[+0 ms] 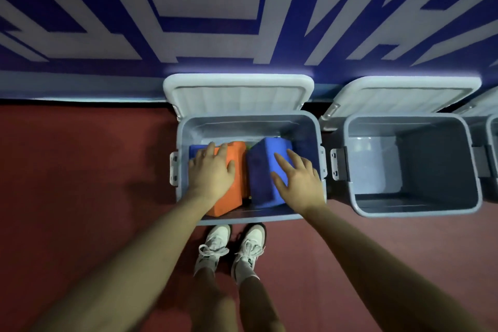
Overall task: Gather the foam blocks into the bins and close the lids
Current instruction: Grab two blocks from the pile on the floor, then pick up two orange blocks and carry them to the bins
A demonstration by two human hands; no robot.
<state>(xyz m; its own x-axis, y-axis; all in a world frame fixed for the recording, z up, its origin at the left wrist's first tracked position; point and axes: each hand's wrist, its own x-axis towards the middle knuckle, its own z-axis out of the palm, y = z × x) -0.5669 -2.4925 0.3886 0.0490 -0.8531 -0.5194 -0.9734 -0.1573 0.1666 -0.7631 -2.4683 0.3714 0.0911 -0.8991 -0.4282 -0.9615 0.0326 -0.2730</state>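
Note:
A grey bin (248, 121) stands on the floor right in front of me, its lid (238, 94) swung open against the wall. Inside it lie an orange foam block (233, 197) on the left and a blue foam block (262, 170) on the right, tilted. My left hand (211, 170) presses flat on the orange block with straight fingers. My right hand (297, 175) lies spread on the blue block. Another blue block (194, 152) peeks out beyond my left hand.
A second grey bin (415, 164) stands to the right, holding nothing, its lid (398, 97) open against the blue and white wall. The edge of a third bin (494, 137) shows at the far right. My shoes (231, 248) stand on the red floor.

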